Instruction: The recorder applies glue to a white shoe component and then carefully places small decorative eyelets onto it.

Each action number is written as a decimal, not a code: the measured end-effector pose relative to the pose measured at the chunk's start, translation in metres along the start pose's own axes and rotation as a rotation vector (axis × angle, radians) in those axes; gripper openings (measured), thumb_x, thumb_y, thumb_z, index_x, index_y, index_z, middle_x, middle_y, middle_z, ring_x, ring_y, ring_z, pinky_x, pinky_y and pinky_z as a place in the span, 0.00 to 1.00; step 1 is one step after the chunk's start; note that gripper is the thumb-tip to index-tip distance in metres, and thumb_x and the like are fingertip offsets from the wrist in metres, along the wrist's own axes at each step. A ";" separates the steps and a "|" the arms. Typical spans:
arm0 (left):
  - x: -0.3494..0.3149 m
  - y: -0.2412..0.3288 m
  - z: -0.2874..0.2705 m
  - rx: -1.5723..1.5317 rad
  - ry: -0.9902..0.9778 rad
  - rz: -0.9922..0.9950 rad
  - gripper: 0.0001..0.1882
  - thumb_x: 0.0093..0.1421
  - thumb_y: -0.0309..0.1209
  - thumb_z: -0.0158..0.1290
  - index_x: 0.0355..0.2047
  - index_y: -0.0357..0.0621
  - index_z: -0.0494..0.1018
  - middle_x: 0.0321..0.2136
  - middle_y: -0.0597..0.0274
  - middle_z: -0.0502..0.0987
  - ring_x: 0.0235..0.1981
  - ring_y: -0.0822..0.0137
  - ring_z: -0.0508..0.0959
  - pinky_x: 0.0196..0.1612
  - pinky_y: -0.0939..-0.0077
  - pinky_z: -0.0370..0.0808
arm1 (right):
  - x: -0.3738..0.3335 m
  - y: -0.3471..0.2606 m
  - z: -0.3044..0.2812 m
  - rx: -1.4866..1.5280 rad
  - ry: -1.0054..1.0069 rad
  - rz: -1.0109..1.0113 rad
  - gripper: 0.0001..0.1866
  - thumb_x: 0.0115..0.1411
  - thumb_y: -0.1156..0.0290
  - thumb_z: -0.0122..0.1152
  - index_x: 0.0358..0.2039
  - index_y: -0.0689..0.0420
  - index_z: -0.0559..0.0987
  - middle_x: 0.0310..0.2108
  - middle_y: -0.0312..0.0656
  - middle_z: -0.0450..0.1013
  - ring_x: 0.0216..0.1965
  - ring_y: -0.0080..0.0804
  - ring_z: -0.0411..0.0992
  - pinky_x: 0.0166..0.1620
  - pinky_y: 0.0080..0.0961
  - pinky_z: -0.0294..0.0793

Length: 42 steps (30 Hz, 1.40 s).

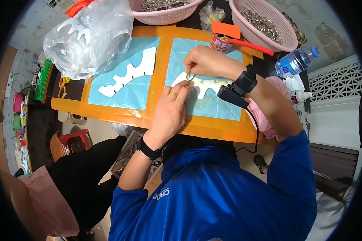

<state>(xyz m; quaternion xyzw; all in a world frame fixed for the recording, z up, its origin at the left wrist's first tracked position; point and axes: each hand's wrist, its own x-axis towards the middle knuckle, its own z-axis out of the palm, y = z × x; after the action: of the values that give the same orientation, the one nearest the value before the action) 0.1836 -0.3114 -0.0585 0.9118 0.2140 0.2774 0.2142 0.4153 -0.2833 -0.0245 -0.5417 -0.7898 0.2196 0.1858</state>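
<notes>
A white notched strip [207,86], scalloped along its edge, lies on the right-hand blue sheet [225,110]. My left hand [169,112], with a ring on one finger, has its bent fingertips pressed on the strip's left end. Just above them, my right hand [211,62] pinches a small metal ring [190,76] against the strip. What else its fingertips may cover is hidden. Small dark marks sit along the strip's notches. A second white notched strip [130,74] rests on the left-hand blue sheet [102,100], away from both hands.
Behind stand two pink baskets [165,16] of small metal parts. A tub [221,43] with a red-handled tool [249,45] across it is beyond my right hand. A plastic bag [88,44], yellow scissors [63,86], water bottle [295,61] and pink cloth [265,116] lie around. A person sits at left.
</notes>
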 end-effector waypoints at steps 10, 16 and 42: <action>0.006 0.009 0.002 0.120 -0.053 -0.026 0.25 0.52 0.16 0.50 0.53 0.37 0.70 0.54 0.54 0.75 0.45 0.49 0.74 0.48 0.60 0.77 | 0.000 0.001 0.002 0.000 0.006 0.013 0.02 0.51 0.79 0.64 0.27 0.61 0.83 0.24 0.48 0.78 0.29 0.44 0.79 0.32 0.37 0.75; 0.007 0.009 0.001 0.102 -0.050 -0.044 0.24 0.53 0.15 0.50 0.53 0.37 0.69 0.53 0.51 0.76 0.45 0.47 0.75 0.48 0.59 0.77 | -0.007 -0.002 0.005 0.009 0.035 0.079 0.02 0.51 0.78 0.66 0.27 0.62 0.84 0.28 0.49 0.77 0.33 0.46 0.77 0.36 0.39 0.74; 0.009 0.009 0.002 0.031 -0.030 -0.073 0.28 0.48 0.11 0.44 0.51 0.38 0.69 0.51 0.49 0.75 0.43 0.44 0.73 0.49 0.55 0.72 | -0.023 -0.006 0.010 0.107 0.133 0.021 0.16 0.55 0.85 0.63 0.45 0.60 0.76 0.38 0.44 0.76 0.40 0.36 0.76 0.45 0.32 0.76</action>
<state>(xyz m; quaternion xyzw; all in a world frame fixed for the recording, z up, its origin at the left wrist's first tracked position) 0.1935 -0.3148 -0.0516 0.9107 0.2480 0.2523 0.2133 0.4134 -0.3077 -0.0309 -0.5524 -0.7572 0.2271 0.2643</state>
